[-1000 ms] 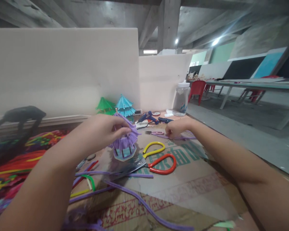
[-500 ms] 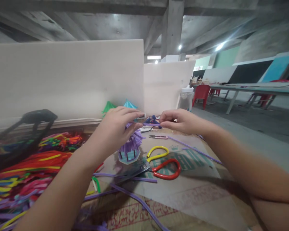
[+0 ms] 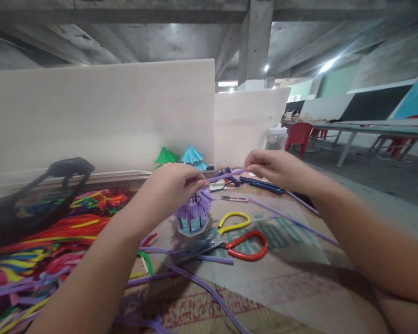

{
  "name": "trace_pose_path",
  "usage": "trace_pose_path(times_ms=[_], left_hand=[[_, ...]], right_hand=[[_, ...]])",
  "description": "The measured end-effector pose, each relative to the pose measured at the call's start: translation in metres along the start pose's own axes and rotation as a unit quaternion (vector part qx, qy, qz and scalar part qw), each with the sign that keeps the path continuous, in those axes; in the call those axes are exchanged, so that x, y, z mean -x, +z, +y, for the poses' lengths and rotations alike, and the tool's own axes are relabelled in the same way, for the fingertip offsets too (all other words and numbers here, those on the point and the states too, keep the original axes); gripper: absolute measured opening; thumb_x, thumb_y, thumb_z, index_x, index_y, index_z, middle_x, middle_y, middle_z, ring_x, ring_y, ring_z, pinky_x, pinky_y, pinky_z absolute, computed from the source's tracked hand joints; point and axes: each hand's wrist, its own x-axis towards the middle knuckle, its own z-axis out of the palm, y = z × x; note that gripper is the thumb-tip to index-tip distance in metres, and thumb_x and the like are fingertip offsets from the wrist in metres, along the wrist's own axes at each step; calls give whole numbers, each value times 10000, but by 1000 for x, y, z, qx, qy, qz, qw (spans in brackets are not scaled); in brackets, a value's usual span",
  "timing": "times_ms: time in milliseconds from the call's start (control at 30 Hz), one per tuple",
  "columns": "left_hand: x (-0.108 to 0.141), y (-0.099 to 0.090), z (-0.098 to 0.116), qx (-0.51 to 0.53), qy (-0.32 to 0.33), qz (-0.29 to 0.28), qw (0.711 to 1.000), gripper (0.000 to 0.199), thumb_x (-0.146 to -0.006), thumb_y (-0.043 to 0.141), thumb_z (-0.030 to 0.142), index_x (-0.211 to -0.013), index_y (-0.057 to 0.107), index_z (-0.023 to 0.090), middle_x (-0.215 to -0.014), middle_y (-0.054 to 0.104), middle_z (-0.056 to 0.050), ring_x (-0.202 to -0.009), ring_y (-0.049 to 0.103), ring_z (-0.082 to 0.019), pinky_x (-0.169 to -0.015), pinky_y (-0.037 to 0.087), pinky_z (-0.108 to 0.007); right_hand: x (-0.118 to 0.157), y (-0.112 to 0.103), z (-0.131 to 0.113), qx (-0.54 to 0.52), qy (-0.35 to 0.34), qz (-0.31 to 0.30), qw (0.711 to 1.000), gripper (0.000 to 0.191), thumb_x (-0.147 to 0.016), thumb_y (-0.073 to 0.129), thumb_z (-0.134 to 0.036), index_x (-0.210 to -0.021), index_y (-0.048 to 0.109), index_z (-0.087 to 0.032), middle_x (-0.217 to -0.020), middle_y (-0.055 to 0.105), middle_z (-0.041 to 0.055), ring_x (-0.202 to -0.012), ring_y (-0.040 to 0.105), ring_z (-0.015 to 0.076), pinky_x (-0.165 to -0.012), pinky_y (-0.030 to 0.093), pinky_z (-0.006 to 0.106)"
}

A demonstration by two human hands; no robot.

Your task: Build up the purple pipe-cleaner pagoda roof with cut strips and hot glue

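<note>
A purple pipe cleaner [image 3: 226, 176] is stretched between my two hands above the table. My left hand [image 3: 177, 183] pinches its left end between thumb and fingers. Its right end is in the pinched fingers of my right hand [image 3: 270, 168], which is raised slightly higher. Just below my left hand stands a small pagoda-like model [image 3: 193, 215] with a purple fringed roof and a pale blue base; my hand hides its top. Scissors [image 3: 230, 239] with one yellow and one red handle lie in front of the model. Pink-handled thread snips [image 3: 234, 199] rest beyond them.
Colourful pipe cleaners [image 3: 73, 232] are heaped at the left beside a black strap-like object [image 3: 69, 171]. Green [image 3: 165, 156] and blue [image 3: 192, 155] fringed models stand behind. A dark blue utility knife [image 3: 263, 184] lies near a clear bottle [image 3: 276, 138]. White panels [image 3: 101, 120] rise at the back.
My right hand has moved right and a little up, away from my left hand, so a longer stretch of the purple pipe cleaner shows between them. The view has shifted slightly.
</note>
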Motion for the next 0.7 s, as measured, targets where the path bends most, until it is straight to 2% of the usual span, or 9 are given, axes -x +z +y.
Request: trace_pose_path(times_ms=[100,167,233,300,367,400,467,567,700], left_hand=[[0,-3,-2,2,-23,-11,1000,350,-943,488,456,-813,701,211,-712,682,-25,-644,592,-176,-566,358,-282],[1,-4,0,3,-29,-17,999,437,-957,439,484,-713,658,195,-640,628,-26,-604,557,-170,-558,354,-288],[1,-5,3,32,-13,-17,999,434,-960,433,459,-701,647,184,-678,625,-36,-643,563,-170,-599,394,-292],[3,-6,5,91,7,-4,996,266,-933,490,356,-937,689,180,-850,669,-49,-707,586,-156,-642,437,-277],[4,-8,6,143,1,4,990,333,-900,531,279,-1210,617,194,-942,678,-43,-680,579,-127,-605,439,-243],[5,-9,7,155,-12,2,988,351,-899,537,276,-1234,605,197,-902,677,-29,-635,560,-115,-565,418,-229],[6,-12,9,154,-36,-6,987,244,-917,532,335,-1029,684,181,-719,629,3,-561,508,-104,-505,362,-217],[6,-12,11,143,-54,7,988,382,-941,496,424,-705,640,160,-569,520,15,-537,471,-108,-480,316,-220],[3,-6,13,188,-48,48,980,300,-945,516,423,-1025,687,190,-750,657,5,-625,551,-120,-551,395,-222]], right_hand=[[-5,-5,19,-61,59,83,993,139,-903,522,-353,-830,523,-235,-597,481,-32,-534,427,136,-521,326,285],[-7,-5,23,-157,76,95,980,114,-903,533,-358,-896,517,-245,-579,436,-51,-498,387,126,-485,302,281],[-6,-3,19,-241,67,65,966,146,-891,563,-355,-985,548,-245,-588,452,-56,-485,387,117,-461,297,274],[-4,-1,8,-281,53,42,957,196,-883,589,-340,-1048,584,-235,-608,508,-48,-482,416,106,-451,318,269],[-1,1,-6,-296,44,31,954,188,-884,600,-317,-1044,612,-218,-619,555,-41,-468,438,91,-441,343,260],[1,2,-13,-304,41,26,952,171,-887,603,-304,-1028,620,-209,-621,572,-38,-463,451,85,-437,353,254],[4,5,-23,-327,34,17,944,123,-893,605,-285,-975,618,-194,-609,592,-37,-453,472,75,-428,365,238],[7,11,-28,-372,25,-5,928,106,-911,593,-293,-922,566,-191,-602,625,-34,-446,523,80,-426,393,224],[8,20,-30,-416,32,-35,908,146,-926,585,-331,-932,517,-202,-642,678,-18,-488,606,112,-482,478,244]])
